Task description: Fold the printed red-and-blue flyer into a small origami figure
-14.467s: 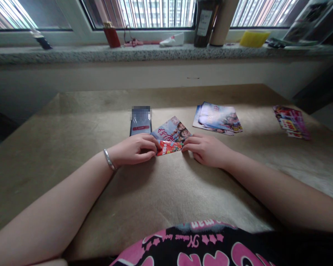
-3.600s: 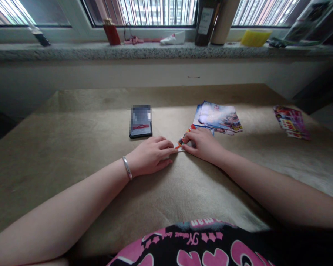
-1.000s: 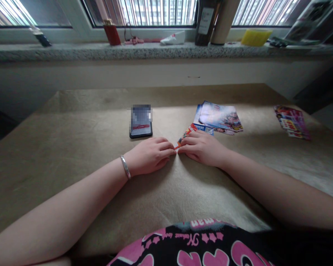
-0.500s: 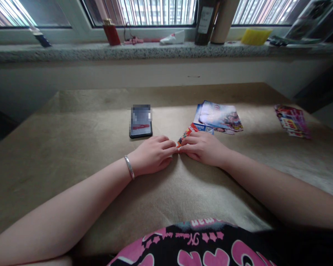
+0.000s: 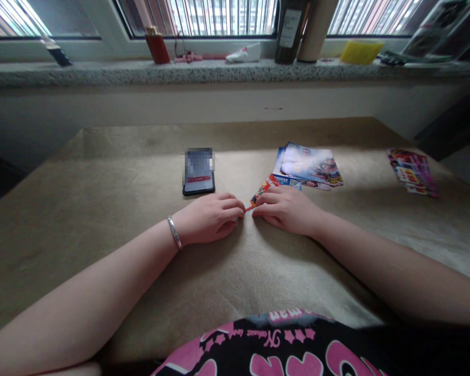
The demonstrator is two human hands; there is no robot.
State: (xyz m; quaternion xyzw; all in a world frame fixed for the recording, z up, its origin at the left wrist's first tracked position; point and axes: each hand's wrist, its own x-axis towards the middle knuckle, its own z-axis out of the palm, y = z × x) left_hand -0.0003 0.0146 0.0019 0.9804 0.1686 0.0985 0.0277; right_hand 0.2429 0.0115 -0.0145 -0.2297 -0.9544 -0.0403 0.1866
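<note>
A colourful printed flyer (image 5: 265,189), red and orange with a blue part, lies on the table, partly hidden by my right hand (image 5: 288,209). The fingers of that hand are curled over the paper and press on it. From its near corner a thin orange strip of paper (image 5: 250,208) crosses the gap to my left hand (image 5: 213,216). My left fingertips are closed on the strip's left end. Whether the strip is torn or folded from the flyer I cannot tell. A silver bracelet (image 5: 174,232) circles my left wrist.
A phone (image 5: 199,172) with a blurred screen lies just beyond my left hand. Beyond my right hand is a pile of flyers (image 5: 311,162). More pink flyers (image 5: 412,172) lie far right. Bottles and a yellow sponge-like block (image 5: 361,52) stand on the windowsill (image 5: 203,74).
My left hand has moved slightly left, away from my right hand, and the orange strip now shows between them. The right hand has stayed in place.
</note>
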